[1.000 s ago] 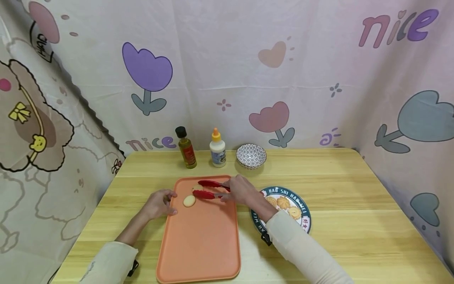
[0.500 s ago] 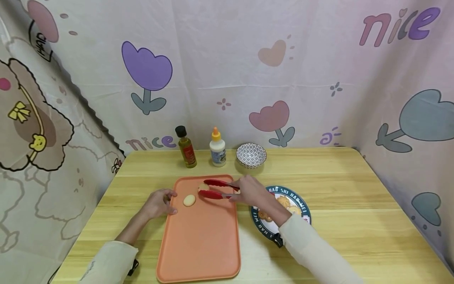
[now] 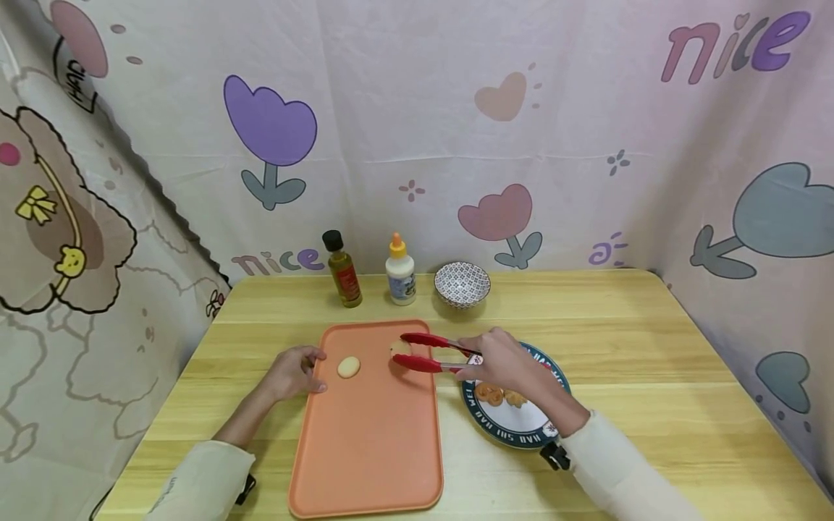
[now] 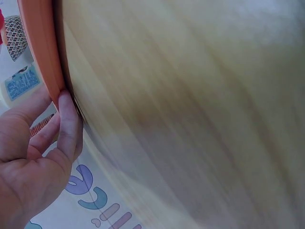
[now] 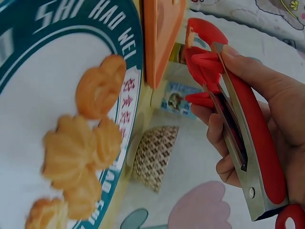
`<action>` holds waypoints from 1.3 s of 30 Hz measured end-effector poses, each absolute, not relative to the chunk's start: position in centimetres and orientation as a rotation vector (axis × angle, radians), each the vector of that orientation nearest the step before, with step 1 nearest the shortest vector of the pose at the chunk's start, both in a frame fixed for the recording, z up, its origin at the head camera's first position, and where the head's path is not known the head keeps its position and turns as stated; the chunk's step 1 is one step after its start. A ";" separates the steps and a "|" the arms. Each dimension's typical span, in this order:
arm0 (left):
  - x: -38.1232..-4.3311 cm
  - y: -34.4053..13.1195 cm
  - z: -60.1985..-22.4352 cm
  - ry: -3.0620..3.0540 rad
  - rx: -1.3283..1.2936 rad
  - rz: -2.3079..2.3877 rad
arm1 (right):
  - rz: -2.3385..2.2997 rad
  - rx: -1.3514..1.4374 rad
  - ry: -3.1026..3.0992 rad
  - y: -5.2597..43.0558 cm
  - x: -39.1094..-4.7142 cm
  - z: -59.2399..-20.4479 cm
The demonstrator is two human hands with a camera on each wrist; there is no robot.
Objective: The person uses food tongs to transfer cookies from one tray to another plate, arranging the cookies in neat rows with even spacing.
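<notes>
My left hand (image 3: 293, 373) pinches the left rim of an orange tray (image 3: 365, 449), thumb and fingers on its edge in the left wrist view. In my right hand (image 3: 498, 358) I grip red-tipped metal tongs (image 3: 417, 363), which reach over the tray's upper right part. A round pale cookie (image 3: 399, 348) sits between the tongs' red tips, with a shadow on the tray below. Another smooth, pale round cookie (image 3: 348, 367) lies on the tray near its upper left. Beneath my right forearm, a green-rimmed plate (image 3: 521, 438) bears several golden cookies (image 5: 69, 150), partly hidden in the head view.
Along the back of the wooden table (image 3: 625, 347) stand a black-capped oil bottle (image 3: 345, 278), a white squeeze bottle (image 3: 400, 278) with an orange tip, and a patterned bowl (image 3: 461, 284). A printed curtain (image 3: 391, 108) hangs right behind them.
The right hand and tongs have moved right across the tray, carrying the cookie away from the other one. The left hand and the tray have stayed put.
</notes>
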State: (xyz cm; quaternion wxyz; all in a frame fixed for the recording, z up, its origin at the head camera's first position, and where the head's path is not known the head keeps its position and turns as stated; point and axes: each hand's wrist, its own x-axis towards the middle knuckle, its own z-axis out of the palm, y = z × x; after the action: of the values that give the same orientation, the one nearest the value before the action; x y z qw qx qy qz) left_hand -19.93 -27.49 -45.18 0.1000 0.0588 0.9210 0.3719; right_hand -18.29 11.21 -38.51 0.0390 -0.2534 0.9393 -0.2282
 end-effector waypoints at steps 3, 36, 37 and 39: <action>-20.0 -27.5 -45.3 2.718 0.175 1.095 | -0.684 -0.742 2.875 12.4 -17.8 -38.4; -19.9 -27.4 -45.0 2.727 0.204 1.087 | -0.693 -0.602 2.758 25.3 -13.4 -37.3; -19.9 -27.4 -45.0 2.727 0.210 1.084 | -0.689 -0.603 2.752 25.4 -13.4 -37.3; -19.9 -27.5 -45.0 2.725 0.208 1.079 | -0.683 -0.604 2.739 25.7 -13.2 -37.4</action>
State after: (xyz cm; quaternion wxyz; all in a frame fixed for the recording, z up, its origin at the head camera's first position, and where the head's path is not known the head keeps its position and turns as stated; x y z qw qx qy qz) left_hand -19.86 -27.46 -44.96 0.1016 0.0703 0.9227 0.3652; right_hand -13.23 25.67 -37.41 0.1272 -0.2076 0.9411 -0.2347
